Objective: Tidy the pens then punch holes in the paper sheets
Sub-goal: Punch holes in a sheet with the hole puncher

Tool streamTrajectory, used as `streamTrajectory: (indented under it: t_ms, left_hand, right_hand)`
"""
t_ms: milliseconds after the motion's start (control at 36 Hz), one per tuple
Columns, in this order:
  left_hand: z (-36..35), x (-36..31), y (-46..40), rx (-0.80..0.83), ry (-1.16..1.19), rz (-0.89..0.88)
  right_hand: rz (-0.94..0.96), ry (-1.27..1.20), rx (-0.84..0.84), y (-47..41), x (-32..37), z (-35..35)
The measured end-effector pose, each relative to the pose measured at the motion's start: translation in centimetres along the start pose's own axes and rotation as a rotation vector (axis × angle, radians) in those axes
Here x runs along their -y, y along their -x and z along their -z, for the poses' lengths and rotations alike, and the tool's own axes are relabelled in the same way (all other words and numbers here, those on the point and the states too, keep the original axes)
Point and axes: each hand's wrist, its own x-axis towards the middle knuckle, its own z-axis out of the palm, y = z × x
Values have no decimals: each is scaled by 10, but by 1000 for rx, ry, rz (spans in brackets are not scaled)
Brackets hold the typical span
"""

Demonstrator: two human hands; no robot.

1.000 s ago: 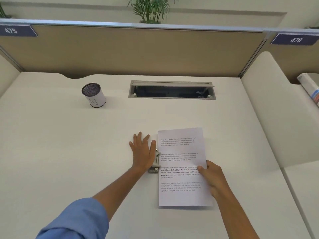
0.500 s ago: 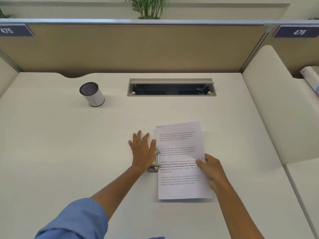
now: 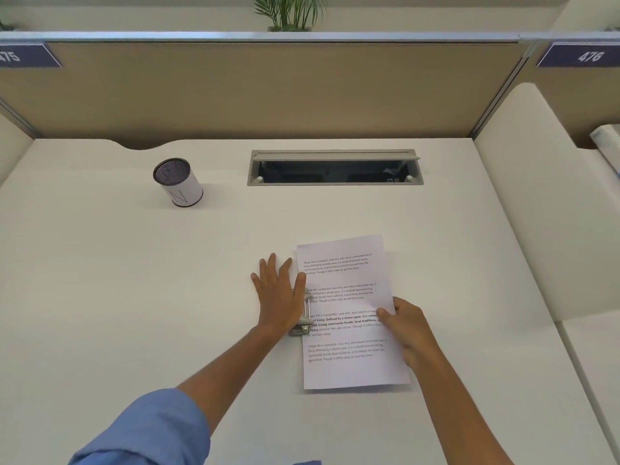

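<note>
Desk below partition tags "476", left hand flat on hole punch, right hand gripping "Village life" sheets

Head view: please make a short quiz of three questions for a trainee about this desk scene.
1. True or false: the left hand lies flat on the hole punch.
2. Which hand holds the paper sheets? A) left B) right
3. Fill in: the pen holder stands at the far ____ of the desk.

Key: 1 true; 2 B; 3 left.
</note>
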Motion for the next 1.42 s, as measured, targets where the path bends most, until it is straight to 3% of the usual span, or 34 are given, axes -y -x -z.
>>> streamTrajectory:
  t_ms: [889,1417]
  left_hand:
    - [-8,11,0,-63,-315,-109]
    - [-9,17,-1,-48,-378,-135]
  right_hand:
    - [-126,136,14,-17,13,-3]
    - [-143,151,-17,-22,13,-7]
